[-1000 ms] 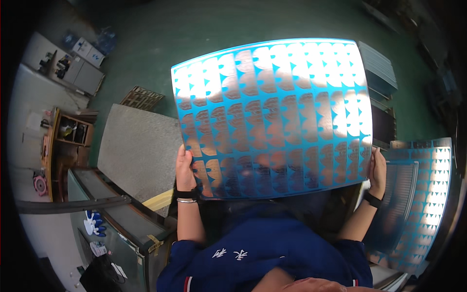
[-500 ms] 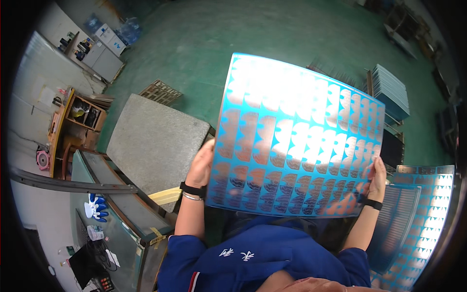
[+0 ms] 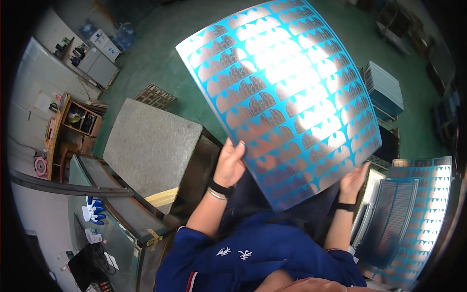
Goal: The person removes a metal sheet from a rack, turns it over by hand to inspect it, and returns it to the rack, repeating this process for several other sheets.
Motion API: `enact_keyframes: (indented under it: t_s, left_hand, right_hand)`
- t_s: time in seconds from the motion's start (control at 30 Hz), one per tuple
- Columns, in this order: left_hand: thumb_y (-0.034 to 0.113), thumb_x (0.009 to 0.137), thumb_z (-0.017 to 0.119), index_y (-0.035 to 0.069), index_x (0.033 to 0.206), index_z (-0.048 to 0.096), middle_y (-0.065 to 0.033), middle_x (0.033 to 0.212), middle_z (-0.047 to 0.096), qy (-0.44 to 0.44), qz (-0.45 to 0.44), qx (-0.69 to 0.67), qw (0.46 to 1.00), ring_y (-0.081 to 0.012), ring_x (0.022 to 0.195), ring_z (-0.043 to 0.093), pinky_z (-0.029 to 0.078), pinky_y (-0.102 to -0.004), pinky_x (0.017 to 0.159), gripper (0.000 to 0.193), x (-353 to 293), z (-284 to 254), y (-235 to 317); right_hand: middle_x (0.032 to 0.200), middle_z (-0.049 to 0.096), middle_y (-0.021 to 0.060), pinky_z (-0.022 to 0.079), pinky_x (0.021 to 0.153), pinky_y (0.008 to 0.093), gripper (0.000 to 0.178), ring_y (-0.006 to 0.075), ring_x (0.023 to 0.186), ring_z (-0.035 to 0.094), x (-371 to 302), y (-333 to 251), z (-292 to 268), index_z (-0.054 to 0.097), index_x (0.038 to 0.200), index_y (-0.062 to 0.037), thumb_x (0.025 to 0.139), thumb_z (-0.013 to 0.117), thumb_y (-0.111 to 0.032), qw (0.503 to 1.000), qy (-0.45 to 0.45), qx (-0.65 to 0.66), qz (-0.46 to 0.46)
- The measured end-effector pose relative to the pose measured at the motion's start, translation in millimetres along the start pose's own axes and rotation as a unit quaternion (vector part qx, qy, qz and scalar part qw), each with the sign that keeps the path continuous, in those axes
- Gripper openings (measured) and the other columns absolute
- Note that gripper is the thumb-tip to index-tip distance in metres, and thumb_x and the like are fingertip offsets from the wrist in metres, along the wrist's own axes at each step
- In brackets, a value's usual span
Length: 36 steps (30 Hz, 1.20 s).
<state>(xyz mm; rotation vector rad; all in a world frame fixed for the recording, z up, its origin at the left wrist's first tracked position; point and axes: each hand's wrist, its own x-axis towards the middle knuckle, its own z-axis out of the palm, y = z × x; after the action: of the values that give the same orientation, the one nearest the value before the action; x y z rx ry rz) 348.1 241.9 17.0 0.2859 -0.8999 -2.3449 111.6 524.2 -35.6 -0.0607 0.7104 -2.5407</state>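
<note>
A large thin sheet [image 3: 272, 114], shiny silver with blue gaps between rows of scalloped, half-round shapes, is tilted in front of me and slightly bowed. Glare whitens its middle. My left hand [image 3: 230, 164] grips its lower left edge, the thumb on the front face and the other fingers mostly hidden behind. By the lower right edge is my right hand [image 3: 353, 182], its fingers stretched out along the border. Whether it touches the sheet, I cannot tell. Both wrists wear black bands.
A grey stone-topped block [image 3: 151, 141] stands left of the sheet. On the right lie another patterned sheet [image 3: 433, 209] and a dark ribbed panel [image 3: 389, 219]. A glass-topped bench [image 3: 114, 228] holds a blue-and-white glove [image 3: 93, 210]. Stacked pale panels [image 3: 384, 87] stand farther right.
The sheet has turned from nearly level to a steep slant and risen away from me. My left hand has moved right and stays on its edge; my right hand has shifted left and down.
</note>
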Motion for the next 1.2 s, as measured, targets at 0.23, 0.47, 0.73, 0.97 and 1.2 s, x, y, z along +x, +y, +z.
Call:
enact_keyframes:
  t_s: [0.23, 0.47, 0.73, 0.97, 1.2]
  left_hand:
    - [0.021, 0.096, 0.041, 0.001, 0.132, 0.036, -0.0091, 0.126, 0.048, 0.057, 0.038, 0.143, 0.987, -0.0153, 0.113, 0.048, 0.040, -0.0292, 0.094, 0.041, 11, -20, 24]
    - [0.027, 0.096, 0.043, -0.001, 0.134, 0.034, -0.0113, 0.126, 0.049, 0.032, -0.012, 0.207, 0.978, -0.0162, 0.112, 0.049, 0.040, -0.0293, 0.093, 0.048, 24, -29, 14]
    - [0.021, 0.097, 0.038, -0.003, 0.132, 0.035, -0.0128, 0.125, 0.050, 0.043, -0.048, 0.241, 0.968, -0.0157, 0.109, 0.052, 0.046, -0.0272, 0.087, 0.043, 36, -33, 9]
    - [0.026, 0.097, 0.036, -0.004, 0.134, 0.032, -0.0144, 0.127, 0.048, 0.045, -0.062, 0.268, 0.960, -0.0163, 0.109, 0.053, 0.046, -0.0263, 0.086, 0.047, 40, -40, 6]
    - [0.030, 0.096, 0.038, 0.001, 0.136, 0.030, -0.0141, 0.132, 0.043, 0.003, -0.086, 0.263, 0.961, -0.0184, 0.114, 0.049, 0.046, -0.0298, 0.091, 0.050, 45, -51, 15]
  right_hand:
    - [0.135, 0.041, 0.0160, 0.032, 0.103, 0.0379, 0.053, 0.0245, 0.124, 0.040, 18, -48, 54, 0.031, 0.134, 0.0045, 0.098, 0.031, -0.033, 0.972, -0.171, -0.140, 0.080]
    - [0.128, 0.047, 0.0126, 0.033, 0.099, 0.0285, 0.048, 0.0167, 0.116, 0.045, 21, -52, 18, 0.035, 0.132, 0.0064, 0.096, 0.039, -0.024, 0.937, -0.069, -0.335, 0.073]
    - [0.131, 0.044, 0.0141, 0.032, 0.101, 0.0283, 0.045, 0.0180, 0.120, 0.043, 33, -48, 15, 0.035, 0.132, 0.0063, 0.097, 0.037, -0.022, 0.921, -0.064, -0.380, 0.064]
    - [0.123, 0.051, 0.0162, 0.044, 0.091, 0.0280, 0.044, 0.0193, 0.109, 0.054, 29, -38, 32, 0.039, 0.130, 0.0044, 0.095, 0.042, -0.022, 0.943, -0.074, -0.312, 0.084]
    - [0.123, 0.052, 0.0160, 0.045, 0.090, 0.0270, 0.045, 0.0196, 0.108, 0.055, 35, -32, 35, 0.038, 0.131, 0.0041, 0.095, 0.042, -0.022, 0.946, -0.069, -0.305, 0.086]
